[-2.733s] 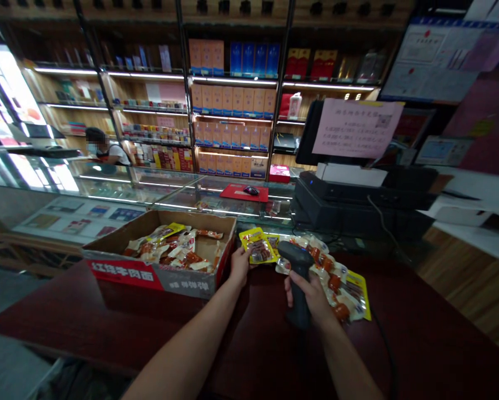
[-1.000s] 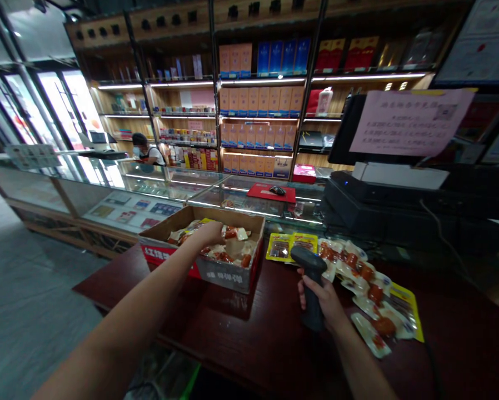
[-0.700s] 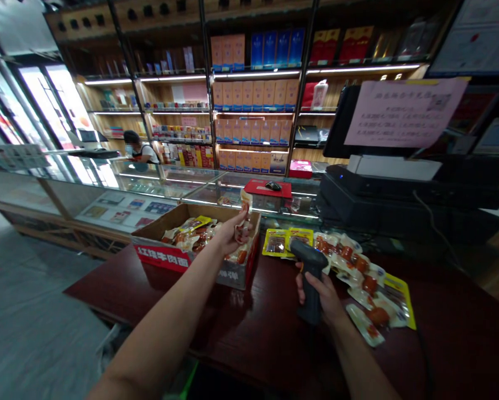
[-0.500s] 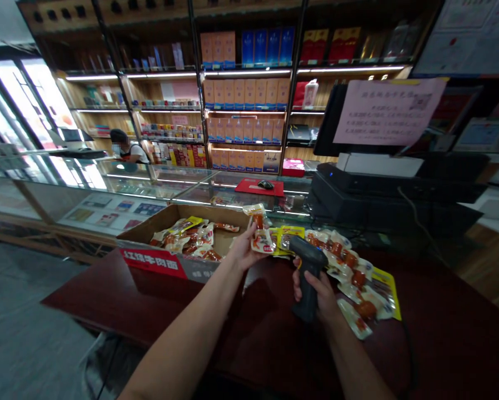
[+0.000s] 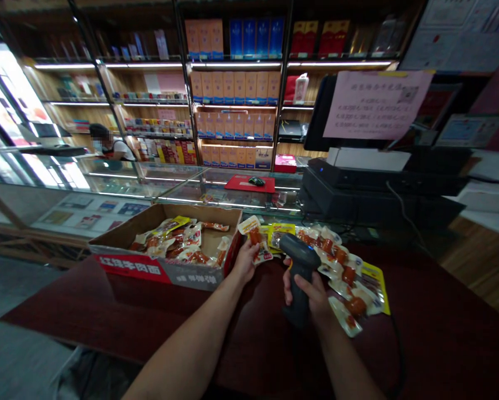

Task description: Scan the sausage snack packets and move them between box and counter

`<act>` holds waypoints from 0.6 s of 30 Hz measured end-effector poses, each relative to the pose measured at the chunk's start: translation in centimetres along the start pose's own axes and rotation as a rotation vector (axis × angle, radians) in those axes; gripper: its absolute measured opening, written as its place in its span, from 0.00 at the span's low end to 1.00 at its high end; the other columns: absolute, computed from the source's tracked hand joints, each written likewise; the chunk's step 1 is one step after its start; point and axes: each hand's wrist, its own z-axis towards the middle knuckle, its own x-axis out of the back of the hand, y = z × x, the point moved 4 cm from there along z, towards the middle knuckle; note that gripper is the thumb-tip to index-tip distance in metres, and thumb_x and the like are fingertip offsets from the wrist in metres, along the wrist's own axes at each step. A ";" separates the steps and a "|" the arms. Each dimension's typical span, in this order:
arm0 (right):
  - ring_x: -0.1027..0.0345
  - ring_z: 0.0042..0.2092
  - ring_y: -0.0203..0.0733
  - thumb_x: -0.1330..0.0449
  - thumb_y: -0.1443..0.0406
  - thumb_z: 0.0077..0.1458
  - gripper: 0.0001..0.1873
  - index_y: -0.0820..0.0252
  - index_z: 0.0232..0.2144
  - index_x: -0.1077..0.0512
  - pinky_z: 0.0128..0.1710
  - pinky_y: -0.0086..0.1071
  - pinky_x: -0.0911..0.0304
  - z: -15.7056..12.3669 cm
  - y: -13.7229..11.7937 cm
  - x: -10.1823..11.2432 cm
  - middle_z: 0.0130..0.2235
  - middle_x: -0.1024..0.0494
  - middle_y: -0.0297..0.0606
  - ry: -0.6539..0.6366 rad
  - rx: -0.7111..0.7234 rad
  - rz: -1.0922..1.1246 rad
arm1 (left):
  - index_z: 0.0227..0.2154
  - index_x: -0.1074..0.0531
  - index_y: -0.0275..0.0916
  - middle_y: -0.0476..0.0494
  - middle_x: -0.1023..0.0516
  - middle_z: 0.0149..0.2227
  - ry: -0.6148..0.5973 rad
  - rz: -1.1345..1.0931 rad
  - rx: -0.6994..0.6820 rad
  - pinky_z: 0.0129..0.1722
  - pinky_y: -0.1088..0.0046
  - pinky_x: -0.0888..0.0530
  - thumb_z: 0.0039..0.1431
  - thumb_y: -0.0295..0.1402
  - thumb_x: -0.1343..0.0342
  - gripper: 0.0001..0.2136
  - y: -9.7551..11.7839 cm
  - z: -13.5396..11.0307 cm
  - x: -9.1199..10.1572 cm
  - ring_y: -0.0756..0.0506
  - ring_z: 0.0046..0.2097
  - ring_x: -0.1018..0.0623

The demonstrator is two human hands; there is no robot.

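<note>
Gripping a handheld barcode scanner (image 5: 299, 280) in a closed right hand (image 5: 310, 291), a person pinches a vacuum-sealed sausage pack (image 5: 253, 236) in the left hand (image 5: 245, 262) beside a cardboard box (image 5: 161, 266) on a dark red counter (image 5: 86, 311), facing a glass display case (image 5: 116, 180) and lit shop shelves (image 5: 233, 83).

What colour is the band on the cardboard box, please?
The band is red with white lettering; head view.

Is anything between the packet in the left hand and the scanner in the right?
Nothing visible stands in the gap between the packet in the left hand and the scanner in the right hand. The yellow packets lie beyond it.
</note>
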 end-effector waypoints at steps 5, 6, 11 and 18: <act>0.37 0.19 0.31 0.38 0.60 0.48 0.18 0.60 0.41 0.33 0.18 0.26 0.38 -0.2 -0.5 -0.4 0.25 0.29 0.31 0.008 0.000 -0.012 | 0.33 0.31 0.34 0.49 0.29 0.21 -0.027 -0.076 0.034 0.19 0.79 0.36 0.49 0.31 0.47 0.08 0.2 0.4 0.6 0.53 0.18 0.32; 0.37 0.19 0.31 0.38 0.60 0.48 0.18 0.60 0.41 0.33 0.17 0.26 0.38 -0.2 -0.5 -0.4 0.25 0.29 0.31 0.011 0.000 -0.013 | 0.32 0.31 0.34 0.51 0.33 0.17 -0.087 -0.103 0.083 0.15 0.80 0.41 0.52 0.35 0.48 0.09 0.2 0.2 0.4 0.54 0.15 0.37; 0.37 0.18 0.32 0.37 0.58 0.47 0.19 0.61 0.40 0.32 0.17 0.27 0.39 -0.1 -0.1 -0.3 0.24 0.29 0.32 0.013 -0.019 -0.052 | 0.27 0.34 0.36 0.57 0.50 0.12 -0.364 -0.293 0.317 0.13 0.83 0.51 0.57 0.47 0.55 0.18 -0.3 -1.7 -0.2 0.57 0.13 0.52; 0.36 0.17 0.33 0.37 0.59 0.47 0.19 0.61 0.40 0.34 0.17 0.28 0.37 0.2 0.4 -0.1 0.23 0.28 0.30 -0.004 -0.060 -0.129 | 0.24 0.40 0.37 0.59 0.56 0.14 -0.214 -0.487 0.256 0.13 0.85 0.52 0.60 0.28 0.56 0.09 -1.2 -1.8 0.9 0.58 0.14 0.57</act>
